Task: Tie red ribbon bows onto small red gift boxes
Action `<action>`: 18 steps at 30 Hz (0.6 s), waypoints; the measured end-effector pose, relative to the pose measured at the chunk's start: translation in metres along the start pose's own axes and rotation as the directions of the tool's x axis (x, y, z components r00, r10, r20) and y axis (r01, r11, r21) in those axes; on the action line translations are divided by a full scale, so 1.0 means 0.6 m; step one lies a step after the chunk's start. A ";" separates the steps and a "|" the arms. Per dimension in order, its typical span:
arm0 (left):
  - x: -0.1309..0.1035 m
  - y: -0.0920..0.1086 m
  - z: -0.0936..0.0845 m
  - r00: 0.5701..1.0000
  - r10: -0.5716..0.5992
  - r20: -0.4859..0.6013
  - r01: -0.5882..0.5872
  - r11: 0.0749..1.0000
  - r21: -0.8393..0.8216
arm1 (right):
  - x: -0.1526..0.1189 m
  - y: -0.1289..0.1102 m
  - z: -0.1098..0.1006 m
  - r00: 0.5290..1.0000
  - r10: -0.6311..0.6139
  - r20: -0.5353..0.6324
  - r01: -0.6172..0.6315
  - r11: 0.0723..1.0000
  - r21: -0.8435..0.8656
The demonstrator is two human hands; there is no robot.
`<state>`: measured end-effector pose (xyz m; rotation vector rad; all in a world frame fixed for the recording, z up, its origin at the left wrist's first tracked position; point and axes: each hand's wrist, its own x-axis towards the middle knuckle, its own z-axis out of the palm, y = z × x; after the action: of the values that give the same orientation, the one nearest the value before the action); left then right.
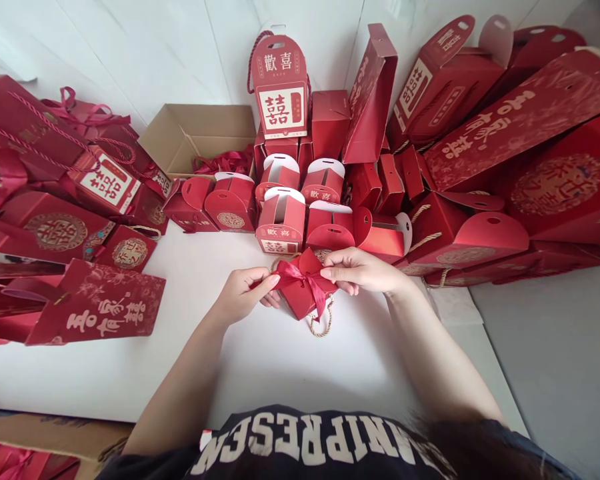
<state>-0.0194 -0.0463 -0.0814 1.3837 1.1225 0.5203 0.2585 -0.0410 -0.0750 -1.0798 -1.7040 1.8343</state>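
Note:
A small red gift box [293,299] sits on the white table in front of me, with a dark red satin ribbon [307,279] tied in a bow across its top. My left hand [245,291] pinches the bow's left loop between thumb and fingers. On the other side, my right hand [363,271] holds the ribbon's right loop in a pinch, its other fingers curled beside the box. A twisted cream rope handle [324,325] hangs from the near side onto the table. The box's underside is hidden.
Several small red handled boxes [280,223] stand right behind the box. A cardboard carton [173,137] with red ribbons is at the back. Larger red boxes crowd the left [55,230] and right [485,230]. Another carton [45,427] stands below the table's near left edge.

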 end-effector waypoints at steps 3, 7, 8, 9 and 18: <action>0.002 -0.004 -0.001 1.000 0.000 0.011 0.000 1.000 0.006 | 0.003 0.003 0.000 1.000 0.006 0.002 -0.006 1.000 0.013; 0.002 -0.010 -0.005 1.000 0.027 0.013 -0.028 0.998 0.051 | 0.003 0.003 0.001 1.000 -0.007 -0.005 0.007 1.000 -0.004; 0.001 -0.010 -0.006 0.999 0.048 0.013 -0.049 0.995 0.083 | 0.002 0.001 0.002 1.000 -0.012 -0.018 0.012 1.000 -0.020; 0.000 -0.009 -0.006 0.997 0.074 0.012 -0.075 0.989 0.129 | 0.000 0.000 0.002 0.999 -0.018 -0.036 0.016 0.999 -0.036; -0.009 0.025 0.041 0.585 0.804 -0.112 -0.433 0.425 0.795 | -0.006 -0.013 0.006 0.996 -0.050 -0.072 0.046 0.997 -0.056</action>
<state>0.0038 -0.0602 -0.0700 2.5408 1.1983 1.1434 0.2564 -0.0445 -0.0665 -1.1047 -1.7316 1.7071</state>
